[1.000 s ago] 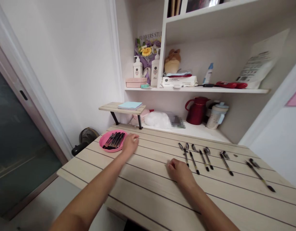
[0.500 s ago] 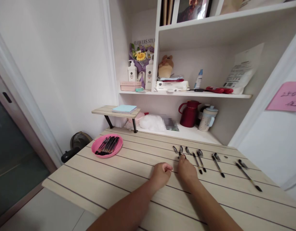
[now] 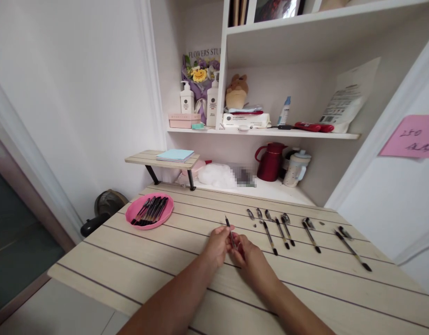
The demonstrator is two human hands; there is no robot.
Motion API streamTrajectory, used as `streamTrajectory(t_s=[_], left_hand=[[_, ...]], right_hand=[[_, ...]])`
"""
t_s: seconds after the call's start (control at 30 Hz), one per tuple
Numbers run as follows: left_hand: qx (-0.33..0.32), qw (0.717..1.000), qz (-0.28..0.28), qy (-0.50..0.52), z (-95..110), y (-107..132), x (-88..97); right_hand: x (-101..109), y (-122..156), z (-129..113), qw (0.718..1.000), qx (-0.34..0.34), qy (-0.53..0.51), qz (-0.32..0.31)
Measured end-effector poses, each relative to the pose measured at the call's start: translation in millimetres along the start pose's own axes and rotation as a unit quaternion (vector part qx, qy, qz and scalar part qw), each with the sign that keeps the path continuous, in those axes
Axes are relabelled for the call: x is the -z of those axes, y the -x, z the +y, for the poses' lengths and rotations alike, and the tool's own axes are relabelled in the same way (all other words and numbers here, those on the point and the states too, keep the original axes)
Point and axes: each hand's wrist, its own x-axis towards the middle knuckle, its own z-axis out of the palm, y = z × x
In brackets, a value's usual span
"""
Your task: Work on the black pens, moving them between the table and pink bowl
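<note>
Over the middle of the table, a dark pen (image 3: 229, 224) points away from me, its thin tip uppermost. My left hand (image 3: 216, 245) is closed around it. The fingers of my right hand (image 3: 248, 250) are closed at its lower end, partly hiding it. To the right lie several uncapped pens (image 3: 269, 236), with dark pen caps (image 3: 259, 214) near their far ends. The rightmost pen (image 3: 354, 251) lies apart from the others. At the left, a pink plate (image 3: 130, 210) holds several dark pens (image 3: 152, 210) side by side.
A small raised stand (image 3: 141, 158) bears light blue paper (image 3: 175, 155) at the back left. Behind the table are a red jug (image 3: 271, 163), a pale bottle (image 3: 295, 170) and a white plastic bag (image 3: 214, 175). A shelf (image 3: 305, 135) overhangs the back.
My right hand has moved left from the caps to meet my left hand, and both now hold a pen. One more pen now lies beneath the caps. The view has shifted slightly.
</note>
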Motion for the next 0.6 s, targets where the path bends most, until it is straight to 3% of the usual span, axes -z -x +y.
streamTrajectory(t_s=[0.07,0.17,0.23,0.37,0.5,0.6], left_hand=[[0.002,1.000,0.005,0.017,1,0,0.5],[0.012,1.000,0.021,0.015,4,2,-1.2],[0.014,1.000,0.021,-0.003,5,4,-2.7],[0.008,0.999,0.009,-0.036,5,5,-4.0],[0.000,0.999,-0.007,-0.043,5,5,-4.4],[-0.001,0.999,-0.013,-0.044,5,6,-4.9]], right_hand=[[13,-16,10,0.997,-0.030,0.069,-0.005],[35,-50,35,0.969,-0.144,0.200,0.039],[41,-70,51,0.953,-0.194,0.234,0.015],[29,-86,67,0.948,-0.212,0.239,0.003],[11,-83,72,0.947,-0.216,0.238,0.000],[8,-80,77,0.947,-0.215,0.239,0.004]])
